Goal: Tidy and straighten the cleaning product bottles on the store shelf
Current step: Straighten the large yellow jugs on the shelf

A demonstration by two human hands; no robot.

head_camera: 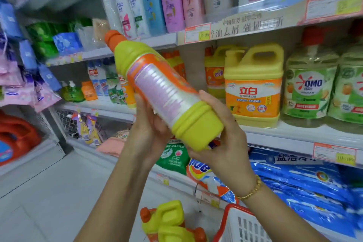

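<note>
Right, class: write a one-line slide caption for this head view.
Left hand and right hand hold a tilted yellow bottle before the shelf.

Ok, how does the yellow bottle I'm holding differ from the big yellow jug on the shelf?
The bottle is tilted, cap up-left, held by the left hand and right hand; the jug stands upright on the shelf. The bottle is slim with an orange cap; the jug is squat with a handle. The bottle shows fine print; the jug shows big red characters. Both are yellow with orange labels.
</note>
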